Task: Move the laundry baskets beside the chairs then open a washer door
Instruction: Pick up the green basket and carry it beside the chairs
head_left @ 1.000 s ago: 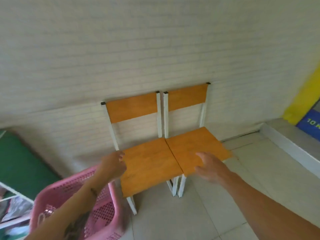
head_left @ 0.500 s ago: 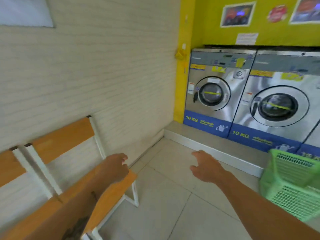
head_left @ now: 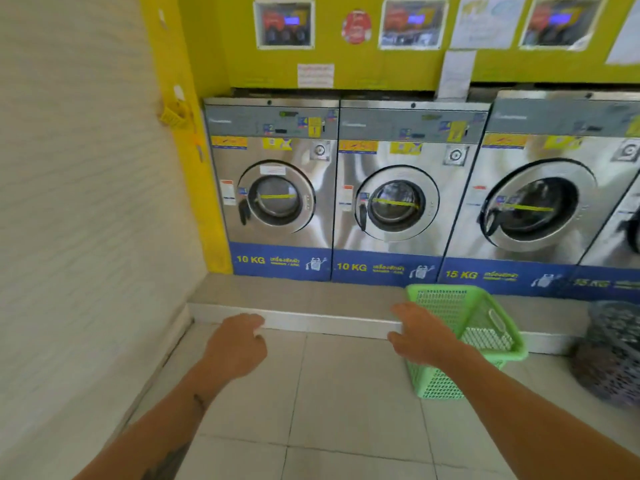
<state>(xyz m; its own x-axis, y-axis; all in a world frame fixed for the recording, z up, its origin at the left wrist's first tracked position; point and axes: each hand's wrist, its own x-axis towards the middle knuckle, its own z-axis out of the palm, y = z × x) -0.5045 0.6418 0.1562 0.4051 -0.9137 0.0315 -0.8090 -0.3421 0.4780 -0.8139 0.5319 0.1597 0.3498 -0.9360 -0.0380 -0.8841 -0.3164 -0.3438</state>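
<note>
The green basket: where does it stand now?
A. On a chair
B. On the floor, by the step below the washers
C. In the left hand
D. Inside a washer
B: the green basket stands on the floor tiles against the step, below the washers, partly behind the right hand.

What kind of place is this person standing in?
Most likely a self-service laundromat. A row of steel front-loading washers lines the yellow wall, with blue panels marked 10 KG and 15 KG. A green laundry basket stands on the tiled floor before them.
</note>
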